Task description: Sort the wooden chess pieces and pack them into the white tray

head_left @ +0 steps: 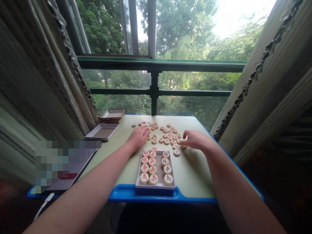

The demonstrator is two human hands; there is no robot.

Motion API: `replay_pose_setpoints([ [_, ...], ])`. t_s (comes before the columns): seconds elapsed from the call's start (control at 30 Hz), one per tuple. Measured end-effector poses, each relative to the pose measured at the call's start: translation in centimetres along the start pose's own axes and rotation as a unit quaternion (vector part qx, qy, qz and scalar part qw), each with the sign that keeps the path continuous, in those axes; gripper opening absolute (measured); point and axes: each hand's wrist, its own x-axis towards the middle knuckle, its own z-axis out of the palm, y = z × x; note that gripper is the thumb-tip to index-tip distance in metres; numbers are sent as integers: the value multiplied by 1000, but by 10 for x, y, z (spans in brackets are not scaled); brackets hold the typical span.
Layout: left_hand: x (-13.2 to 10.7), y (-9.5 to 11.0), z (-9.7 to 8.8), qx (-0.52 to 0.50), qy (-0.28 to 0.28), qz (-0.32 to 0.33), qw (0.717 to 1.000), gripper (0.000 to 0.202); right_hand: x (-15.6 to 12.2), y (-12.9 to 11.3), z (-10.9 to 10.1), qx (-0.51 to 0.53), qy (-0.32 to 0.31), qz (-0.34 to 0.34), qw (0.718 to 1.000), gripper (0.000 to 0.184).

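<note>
Round wooden Chinese chess pieces (168, 134) lie scattered over the far half of a small table (192, 169). My left hand (139, 136) rests flat on the left part of the pile, fingers stretched forward over the pieces. My right hand (195, 139) sits at the right side of the pile, its fingers curled and pinched at a piece; what they hold is too small to name. Near the front edge a shallow grey tray (156, 187) holds several pieces in neat rows, red-lettered on the left, black-lettered on the right.
An empty box lid (102, 132) and a stacked box (112, 115) sit at the table's back left. A flat pixelated item (65, 162) and a white cable (45, 204) lie at the left. A window railing (154, 94) stands behind the table.
</note>
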Motion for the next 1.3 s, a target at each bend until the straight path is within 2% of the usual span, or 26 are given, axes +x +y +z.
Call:
replay_pose_setpoints([
  [0.13, 0, -1, 0, 11, 10, -9, 1000, 34, 13, 6, 8, 22, 32, 45, 998, 40],
  [0.23, 3, -4, 2, 1, 40, -35, 999, 33, 21, 5, 16, 65, 43, 25, 997, 34],
  [0.33, 5, -6, 2, -52, 70, -60, 994, 34, 25, 2, 21, 110, 40, 4, 993, 28],
  [0.47, 6, -10, -1, -112, 105, -120, 981, 36, 24, -1, 22, 140, 69, 6, 988, 33],
  [0.6, 9, -24, 4, -140, 122, -200, 962, 41, 22, -2, 22, 142, 76, 15, 987, 28],
  [0.77, 14, -41, 11, -165, 148, -236, 946, 51, 19, -4, 23, 131, 128, 17, 983, 27],
  [0.87, 12, -40, 6, -144, 144, -240, 949, 46, 21, -13, 21, 142, 159, -31, 977, 26],
  [1.0, 7, -33, -2, -54, 132, -224, 964, 32, 38, -40, 9, 165, 112, -130, 971, 23],
  [1.07, 5, -31, -4, -37, 118, -218, 968, 27, 53, -58, 1, 154, 86, -178, 968, 23],
  [1.17, 5, -29, -3, -22, 95, -207, 973, 24, 78, -84, -7, 120, 79, -234, 961, 25],
  [1.3, 7, -30, -3, 13, 104, -207, 973, 29, 100, -111, -5, 88, 52, -351, 931, 29],
])
